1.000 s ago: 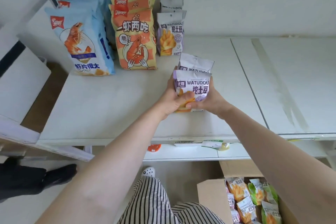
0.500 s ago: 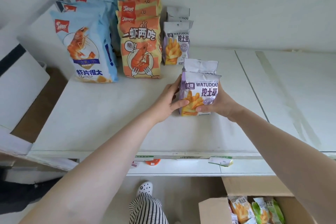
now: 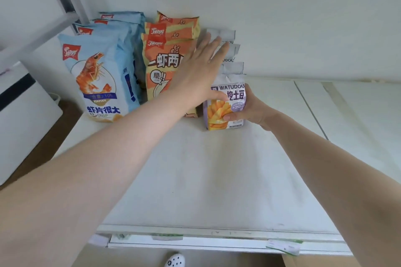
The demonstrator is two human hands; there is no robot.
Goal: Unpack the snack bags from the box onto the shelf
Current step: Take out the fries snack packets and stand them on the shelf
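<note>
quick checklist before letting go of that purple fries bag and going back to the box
1. Purple fries bag upright, base on the shelf: ok.
2. In line with the purple row behind it: ok.
3. Right hand off the bag: not ok, it grips the bag's side.
4. Left hand clear of the row: not ok, flat fingers lie over the row's tops.
5. Orange bags and blue bags standing: ok.
6. Box within reach: cannot tell, only a corner shows.

My left hand has let go and reached over the row; the purple bag now stands behind the others, my right hand gripping it.
</note>
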